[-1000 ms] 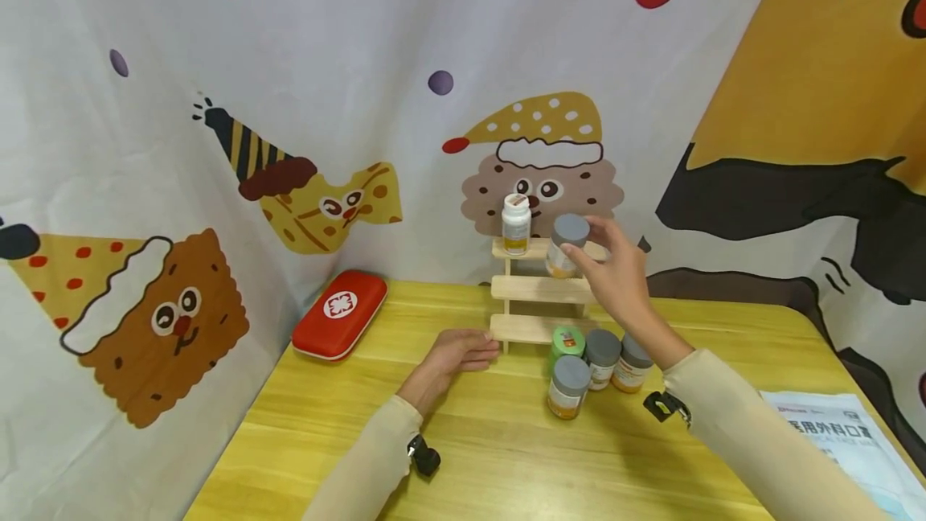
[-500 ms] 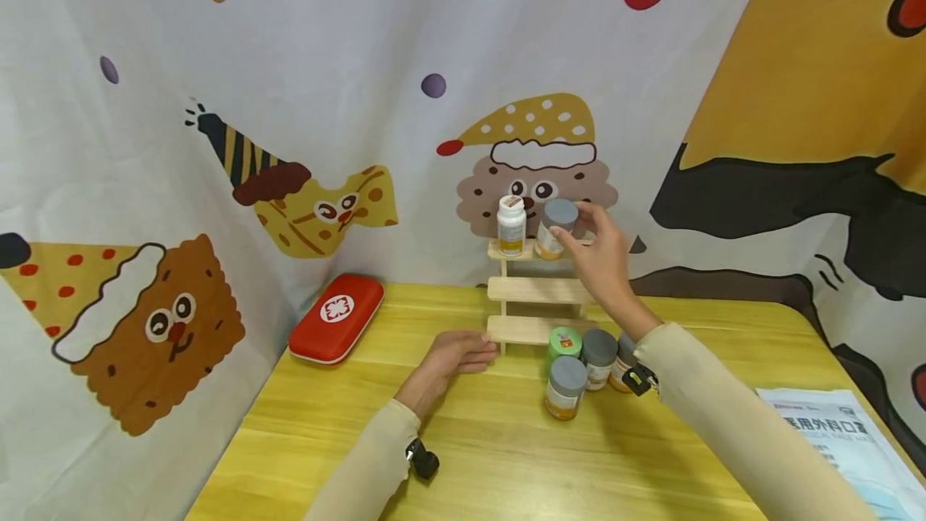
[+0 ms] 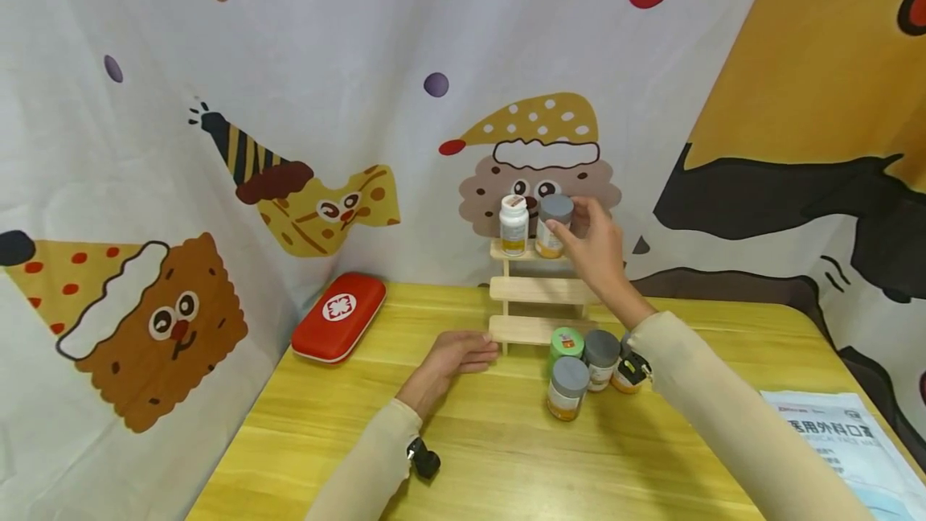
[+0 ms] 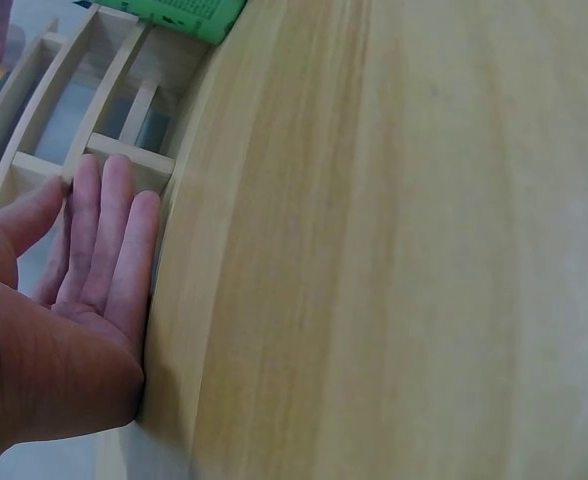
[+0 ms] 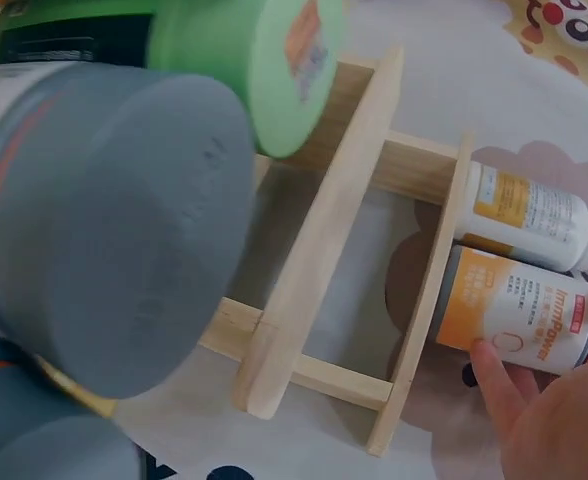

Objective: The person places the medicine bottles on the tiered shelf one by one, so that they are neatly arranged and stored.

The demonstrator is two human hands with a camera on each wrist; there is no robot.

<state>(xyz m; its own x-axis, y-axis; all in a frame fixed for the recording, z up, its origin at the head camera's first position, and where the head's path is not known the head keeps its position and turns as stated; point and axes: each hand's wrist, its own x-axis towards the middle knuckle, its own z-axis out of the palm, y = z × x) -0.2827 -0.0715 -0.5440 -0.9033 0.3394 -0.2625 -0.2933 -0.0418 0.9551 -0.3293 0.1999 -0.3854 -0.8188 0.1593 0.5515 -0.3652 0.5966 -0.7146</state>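
Observation:
My right hand (image 3: 600,252) grips a grey-lidded supplement jar (image 3: 553,231) with an orange-and-white label, thumb and fingers on its sides. The jar stands on the top tier of a small wooden three-tier rack (image 3: 538,289), just right of a white pill bottle (image 3: 514,230). In the right wrist view the base of the supplement jar (image 5: 509,312) meets the top board. Down at the rack's lower left end, my left hand (image 3: 454,358) has its fingers straight; in the left wrist view the fingertips of that hand (image 4: 94,250) lie against the wooden frame.
In front of the rack's right side stand a green-lidded jar (image 3: 567,342) and several grey-lidded ones, the nearest jar (image 3: 567,388) foremost. A red zip case (image 3: 340,317) lies at the back left. A white mask packet (image 3: 839,441) lies at the right edge. A printed cloth hangs behind.
My right hand has brought the supplement jar left and back, from in front of the rack onto its top tier beside the white bottle. My left hand stays at the rack.

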